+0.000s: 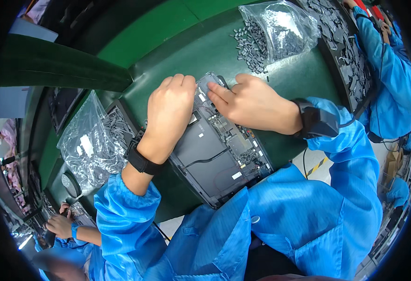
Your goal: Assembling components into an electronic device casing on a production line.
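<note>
An opened laptop base (201, 147) lies on the green table in front of me, its circuit board, cables and dark battery-like panel exposed. At its far left corner my left hand (172, 105) is closed, fingertips curled down out of sight; whatever they pinch cannot be made out. My right hand (250, 105) rests over the far end of the laptop. Two of its fingers lie stretched out on the casing, while the thumb and the others are partly hidden. Both wrists wear black bands, the right one with a bulky black box.
Small black pieces (251, 47) spill from a clear plastic bag (287, 30) at the far right. Another clear bag (91, 145) and a tray of dark strips (119, 124) stand left. A dark tray of flat pieces (341, 54) borders the right. Co-workers in blue sit on both sides.
</note>
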`<act>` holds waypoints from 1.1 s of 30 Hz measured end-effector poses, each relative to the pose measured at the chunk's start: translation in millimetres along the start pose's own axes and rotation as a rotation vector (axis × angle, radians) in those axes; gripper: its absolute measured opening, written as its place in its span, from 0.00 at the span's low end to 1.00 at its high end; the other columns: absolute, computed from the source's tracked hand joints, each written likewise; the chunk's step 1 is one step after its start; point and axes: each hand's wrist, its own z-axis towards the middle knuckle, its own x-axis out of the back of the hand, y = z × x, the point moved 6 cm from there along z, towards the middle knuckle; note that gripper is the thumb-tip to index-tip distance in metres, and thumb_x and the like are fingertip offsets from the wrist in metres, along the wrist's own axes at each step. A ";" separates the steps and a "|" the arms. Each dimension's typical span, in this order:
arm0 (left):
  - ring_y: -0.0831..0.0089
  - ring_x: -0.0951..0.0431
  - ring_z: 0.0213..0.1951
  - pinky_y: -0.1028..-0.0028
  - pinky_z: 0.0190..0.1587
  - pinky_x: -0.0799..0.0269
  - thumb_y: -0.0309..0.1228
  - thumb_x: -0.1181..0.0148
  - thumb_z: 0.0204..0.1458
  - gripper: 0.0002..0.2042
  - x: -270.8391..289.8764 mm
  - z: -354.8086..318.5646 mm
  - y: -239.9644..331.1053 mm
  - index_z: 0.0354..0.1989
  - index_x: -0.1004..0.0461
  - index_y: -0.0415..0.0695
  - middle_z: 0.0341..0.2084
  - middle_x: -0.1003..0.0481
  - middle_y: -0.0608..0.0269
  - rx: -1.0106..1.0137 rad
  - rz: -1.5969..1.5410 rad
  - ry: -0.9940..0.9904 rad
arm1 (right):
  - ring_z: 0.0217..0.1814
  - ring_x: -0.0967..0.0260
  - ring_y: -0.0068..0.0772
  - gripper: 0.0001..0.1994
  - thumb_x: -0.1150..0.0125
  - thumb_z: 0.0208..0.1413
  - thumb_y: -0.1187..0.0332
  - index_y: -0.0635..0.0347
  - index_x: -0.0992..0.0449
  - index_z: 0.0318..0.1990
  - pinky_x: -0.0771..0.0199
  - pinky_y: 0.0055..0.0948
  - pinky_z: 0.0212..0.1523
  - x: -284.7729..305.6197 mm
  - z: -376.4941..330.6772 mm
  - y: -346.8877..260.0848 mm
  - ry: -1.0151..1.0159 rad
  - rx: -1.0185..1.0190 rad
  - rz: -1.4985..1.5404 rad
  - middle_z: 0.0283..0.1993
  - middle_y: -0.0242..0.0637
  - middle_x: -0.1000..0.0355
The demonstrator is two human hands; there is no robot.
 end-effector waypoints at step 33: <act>0.66 0.28 0.53 0.64 0.57 0.31 0.33 0.51 0.64 0.19 -14.6 -51.1 34.3 0.59 0.39 0.36 0.53 0.30 0.56 0.784 -1.892 0.493 | 0.71 0.48 0.41 0.32 0.54 0.64 0.55 0.59 0.53 0.71 0.48 0.46 0.69 21.4 -113.7 3.3 0.946 -1.015 1.972 0.72 0.42 0.49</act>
